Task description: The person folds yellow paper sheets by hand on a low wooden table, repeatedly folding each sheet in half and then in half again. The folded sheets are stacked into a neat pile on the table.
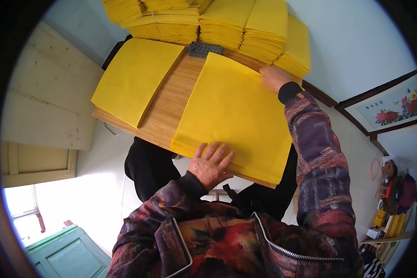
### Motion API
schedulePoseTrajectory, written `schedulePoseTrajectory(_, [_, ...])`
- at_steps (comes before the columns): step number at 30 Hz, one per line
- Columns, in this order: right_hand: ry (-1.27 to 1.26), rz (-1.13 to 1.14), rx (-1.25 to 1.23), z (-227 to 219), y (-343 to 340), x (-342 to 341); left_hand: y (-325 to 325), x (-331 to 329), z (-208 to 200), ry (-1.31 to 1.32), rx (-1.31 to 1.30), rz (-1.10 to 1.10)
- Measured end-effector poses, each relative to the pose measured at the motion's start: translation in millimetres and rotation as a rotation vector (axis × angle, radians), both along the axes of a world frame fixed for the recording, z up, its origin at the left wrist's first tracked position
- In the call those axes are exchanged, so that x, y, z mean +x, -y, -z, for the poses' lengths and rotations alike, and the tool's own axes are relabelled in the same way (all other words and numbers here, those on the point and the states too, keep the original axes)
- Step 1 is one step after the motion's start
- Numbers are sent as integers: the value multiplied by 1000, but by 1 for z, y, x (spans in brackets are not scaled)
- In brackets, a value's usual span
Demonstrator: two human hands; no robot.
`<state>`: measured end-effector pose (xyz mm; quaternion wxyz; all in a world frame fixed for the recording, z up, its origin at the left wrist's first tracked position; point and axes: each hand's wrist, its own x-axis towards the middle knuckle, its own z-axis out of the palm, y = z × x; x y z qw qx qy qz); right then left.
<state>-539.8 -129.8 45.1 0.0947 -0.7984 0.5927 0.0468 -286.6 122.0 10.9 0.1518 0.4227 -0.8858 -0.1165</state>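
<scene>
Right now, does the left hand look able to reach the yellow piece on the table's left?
Probably yes: the left hand lies open on the right yellow piece, and only that piece's surface and bare tabletop separate the hand from the left yellow piece.

Stacks [266, 23] behind sheets [231, 116] on tabletop [164, 105]

Likely a home workroom; framed flower picture [390, 104]; tall yellow stacks [267, 24]

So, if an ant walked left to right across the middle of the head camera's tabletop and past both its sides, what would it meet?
Pale wooden board → left yellow piece → bare strip of wooden tabletop → right yellow piece → framed flower picture.
</scene>
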Motion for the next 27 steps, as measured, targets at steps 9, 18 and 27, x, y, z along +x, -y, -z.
schedulePoseTrajectory(9, [7,-47,-123,11,7,-10,-5,-7,15,27,-11,37])
schedulePoseTrajectory(18, [81,-19,-64,11,11,-13,-5,-6,25,-31,-151,22])
schedulePoseTrajectory(27, [-47,50,-52,0,-7,-16,-13,2,28,-12,-92,64])
